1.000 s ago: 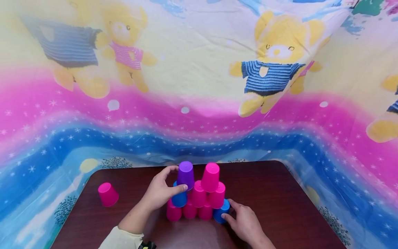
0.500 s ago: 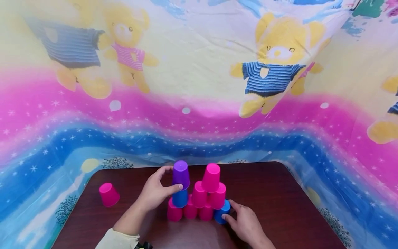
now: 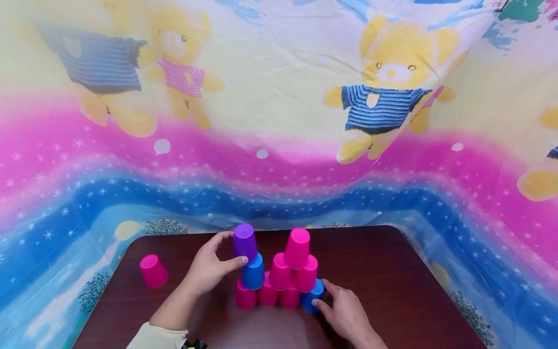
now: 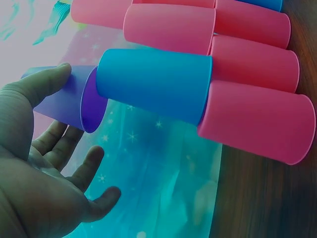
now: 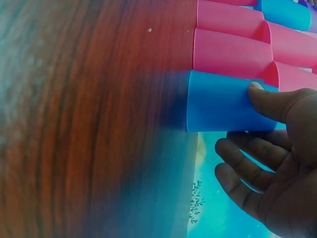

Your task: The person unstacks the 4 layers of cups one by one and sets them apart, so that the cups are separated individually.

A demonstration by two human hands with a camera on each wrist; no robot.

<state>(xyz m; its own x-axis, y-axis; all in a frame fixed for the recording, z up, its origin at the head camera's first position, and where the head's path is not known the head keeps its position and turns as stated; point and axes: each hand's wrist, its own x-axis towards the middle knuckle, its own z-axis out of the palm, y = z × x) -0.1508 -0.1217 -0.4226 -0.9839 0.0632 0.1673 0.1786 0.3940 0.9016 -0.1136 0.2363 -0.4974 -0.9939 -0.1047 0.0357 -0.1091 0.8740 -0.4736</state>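
My left hand (image 3: 208, 268) pinches an upside-down purple cup (image 3: 244, 242) between thumb and fingers. Its rim is right by the top of the left blue cup (image 3: 253, 273) and sticks out to the left of it, as the left wrist view (image 4: 94, 101) also lets me see. That blue cup stands in the second row of a cup pyramid, beside two pink cups, with another pink cup (image 3: 298, 249) on top of those two. Below, pink cups (image 3: 246, 295) make up the bottom row with a blue cup (image 5: 223, 101) at its right end. My right hand (image 3: 346, 312) holds that end cup, thumb in front and fingers behind.
A lone pink cup (image 3: 153, 271) stands upside down at the left of the dark wooden table (image 3: 379, 271). Behind the table hangs a cloth (image 3: 279, 121) printed with teddy bears and snowflakes. A dark band sits at my left wrist, by a pale sleeve (image 3: 159, 337).
My left hand has moved the purple cup leftward, from the pyramid's inner side to over the left blue cup's outer edge, uncovering more of that blue cup. My right hand has stayed put.
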